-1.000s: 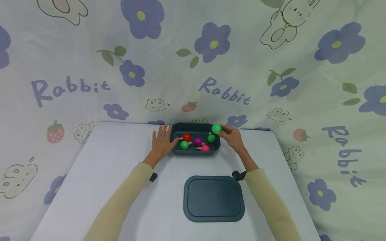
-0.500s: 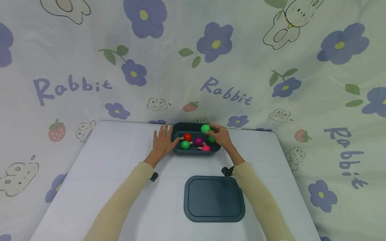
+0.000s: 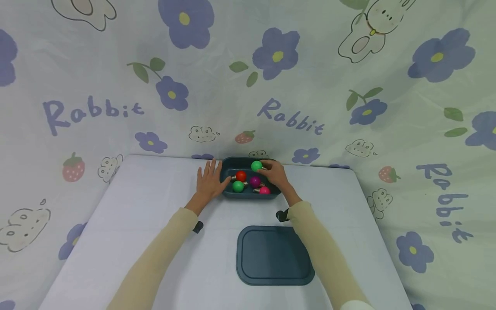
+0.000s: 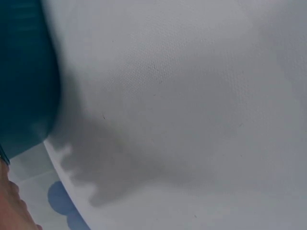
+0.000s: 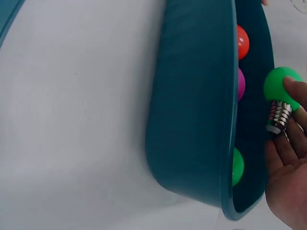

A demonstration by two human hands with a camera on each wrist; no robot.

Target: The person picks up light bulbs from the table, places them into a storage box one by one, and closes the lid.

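My right hand [image 3: 275, 173] pinches a green light bulb [image 3: 256, 165] over the back of a dark teal box [image 3: 248, 196]. In the right wrist view, the thumb lies on the held bulb's globe and its silver screw base [image 5: 279, 115] shows. Spread, straight fingers of my left hand [image 3: 209, 186] rest at the box's left rim. Inside lie a red bulb [image 3: 240, 175], a green bulb [image 3: 238, 186], a purple bulb [image 3: 255, 181] and a pink bulb [image 3: 265, 190]. Another green bulb [image 5: 238, 166] shows in the right wrist view; the right hand hides it in the head view.
A flat dark teal lid [image 3: 275, 255] lies on the white table [image 3: 162, 185], nearer the person and partly under the right sleeve [image 3: 325, 249]. Behind the table hangs a patterned curtain [image 3: 224, 94], close to the back of the box.
My right hand has moved left with the green bulb, from the box's right rim to over its back middle, covering the other green bulb. My left hand has stayed at the left rim.
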